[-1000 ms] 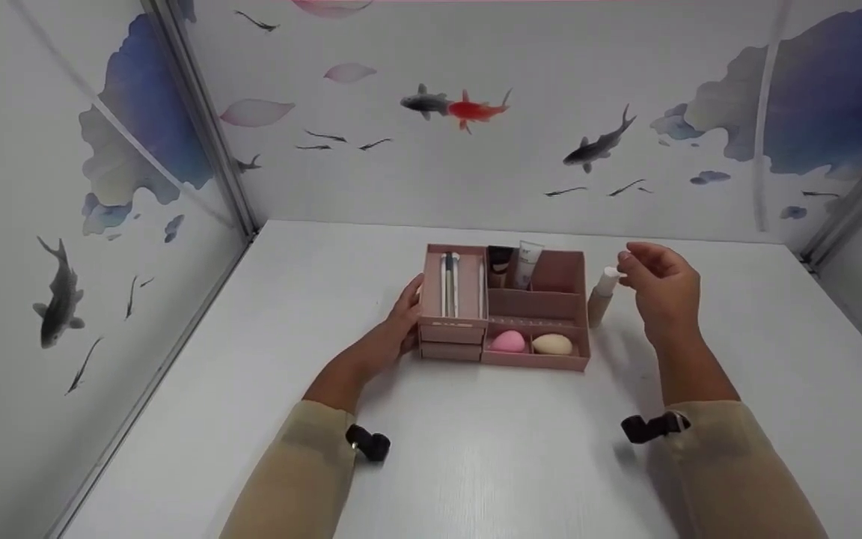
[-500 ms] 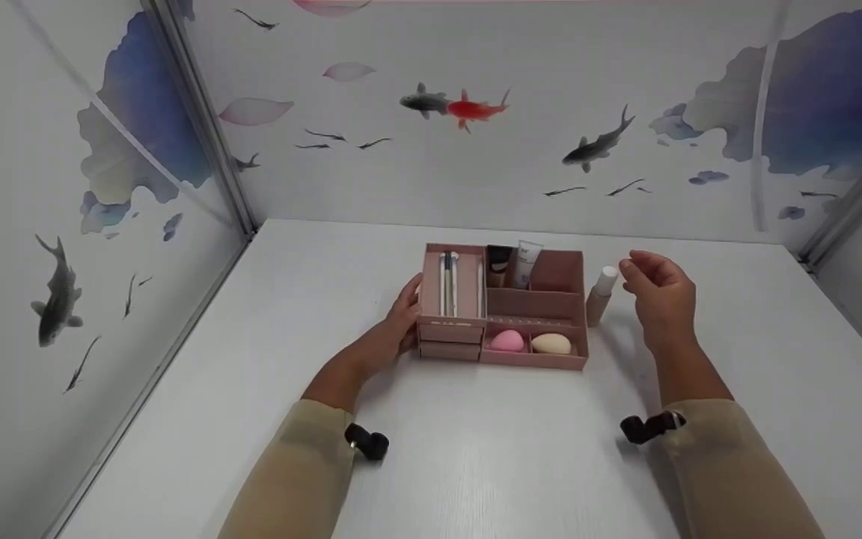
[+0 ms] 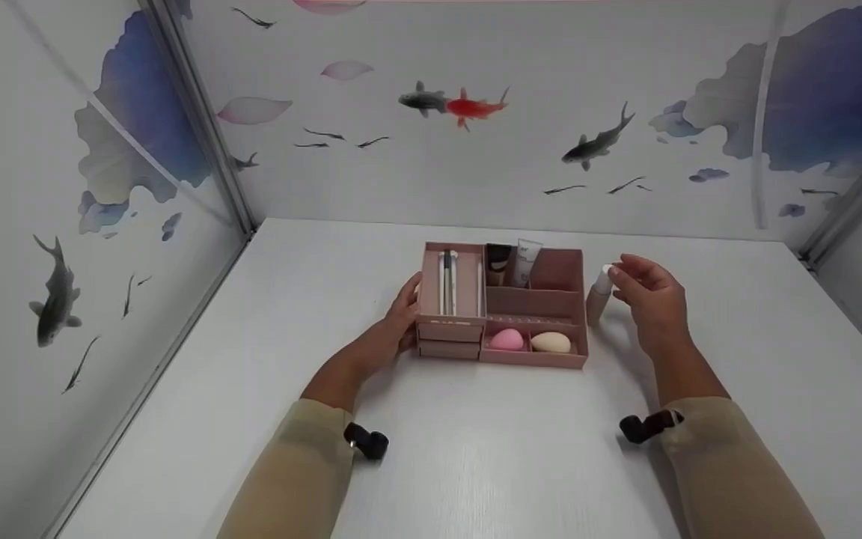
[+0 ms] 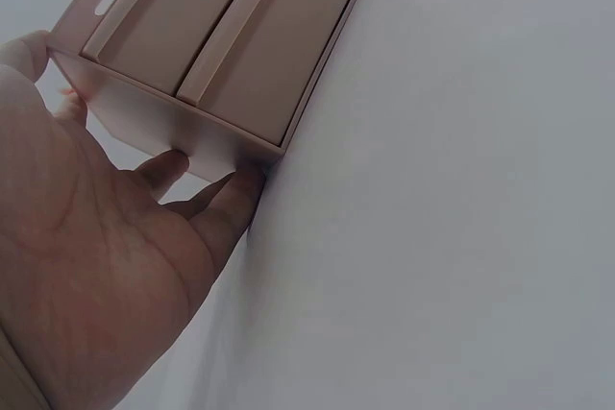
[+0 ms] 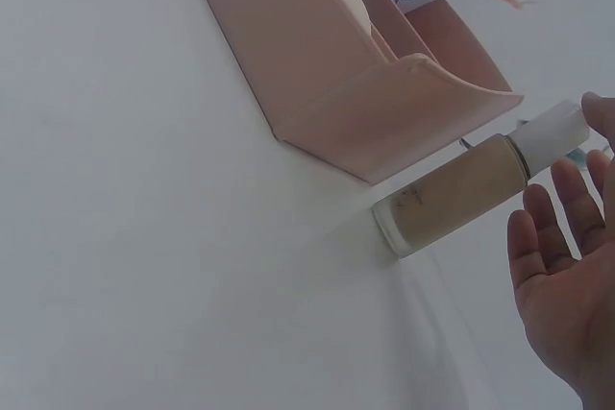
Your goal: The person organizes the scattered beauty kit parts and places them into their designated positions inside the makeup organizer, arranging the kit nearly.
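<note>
A pink desktop organizer [image 3: 536, 304] stands on the table. My left hand [image 3: 393, 322] rests its fingertips against the organizer's left side; the left wrist view shows its fingers [image 4: 231, 204] on the side wall, next to two drawers [image 4: 274, 45]. Right of the organizer stands an upright foundation bottle [image 5: 461, 194], beige with a white cap [image 5: 550, 134]. My right hand [image 3: 659, 303] is beside that cap, its thumb [image 5: 601, 114] at the cap's top edge. Its other visible fingers are loosely bent, apart from the bottle; whether any finger behind the cap touches it is hidden.
In the organizer are slim brushes [image 3: 448, 284], a white tube [image 3: 526, 262], a dark-capped bottle [image 3: 498, 258], a pink makeup sponge [image 3: 507, 340] and a beige one [image 3: 551, 343]. Printed walls [image 3: 431, 180] bound the white table [image 3: 461, 449] at the back and sides.
My right hand first drew slightly away from the bottle's cap, then came back left to it. The left hand and the organizer have stayed in place.
</note>
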`<state>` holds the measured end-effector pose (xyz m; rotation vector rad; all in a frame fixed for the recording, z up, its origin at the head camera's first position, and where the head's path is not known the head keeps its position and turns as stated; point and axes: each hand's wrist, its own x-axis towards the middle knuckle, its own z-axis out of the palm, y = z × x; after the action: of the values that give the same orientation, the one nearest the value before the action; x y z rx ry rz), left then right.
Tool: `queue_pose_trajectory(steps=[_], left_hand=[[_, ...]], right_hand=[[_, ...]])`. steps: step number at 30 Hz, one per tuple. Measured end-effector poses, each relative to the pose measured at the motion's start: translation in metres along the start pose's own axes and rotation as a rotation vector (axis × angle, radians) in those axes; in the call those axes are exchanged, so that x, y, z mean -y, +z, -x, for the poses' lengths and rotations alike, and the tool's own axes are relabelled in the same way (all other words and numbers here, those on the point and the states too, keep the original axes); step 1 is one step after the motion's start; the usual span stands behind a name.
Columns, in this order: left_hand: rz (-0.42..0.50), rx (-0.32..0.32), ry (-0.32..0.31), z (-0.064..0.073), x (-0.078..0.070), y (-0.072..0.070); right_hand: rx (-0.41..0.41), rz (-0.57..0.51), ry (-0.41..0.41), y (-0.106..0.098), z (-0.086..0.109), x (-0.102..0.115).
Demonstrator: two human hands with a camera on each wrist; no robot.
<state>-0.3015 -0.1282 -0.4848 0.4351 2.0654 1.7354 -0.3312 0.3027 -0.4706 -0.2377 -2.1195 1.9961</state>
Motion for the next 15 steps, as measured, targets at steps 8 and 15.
queue_pose_trajectory(steps=[8,15], left_hand=[[0.008,0.003,-0.002,0.0,0.0007,-0.0002],[0.002,0.0,0.001,0.0003,0.0007,-0.0002]], right_hand=[[0.083,-0.008,0.002,-0.0014,-0.0009,-0.0064],[0.114,0.097,0.02,-0.0009,0.0,-0.0097]])
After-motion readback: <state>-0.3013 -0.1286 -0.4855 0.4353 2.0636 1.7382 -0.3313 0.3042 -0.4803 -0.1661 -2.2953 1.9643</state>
